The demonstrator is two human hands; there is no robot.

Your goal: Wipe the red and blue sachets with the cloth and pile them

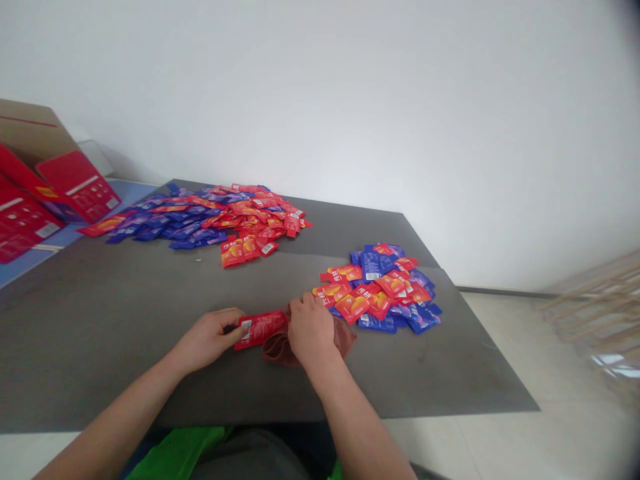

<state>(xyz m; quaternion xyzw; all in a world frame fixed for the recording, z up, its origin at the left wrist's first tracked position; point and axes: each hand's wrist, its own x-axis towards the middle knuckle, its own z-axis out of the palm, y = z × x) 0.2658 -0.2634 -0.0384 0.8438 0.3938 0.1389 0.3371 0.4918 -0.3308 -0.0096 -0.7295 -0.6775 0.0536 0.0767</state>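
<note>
Near the front of the dark table, my left hand (213, 339) grips the left end of a red packet (263, 328), its thumb on top beside the white barcode label. My right hand (311, 328) is closed on a bunched brown cloth (280, 348), which meets the packet's right end. Part of the cloth shows on both sides of that hand. Just beyond my right hand lies a pile of red-orange and blue packets (377, 290).
A larger pile of blue and red packets (240, 217) spreads across the table's far left. Red cardboard boxes (80, 187) stand on a blue surface at the left. A white wall (320, 100) rises behind the table (165, 287). Wooden slats (600, 320) are blurred at the right.
</note>
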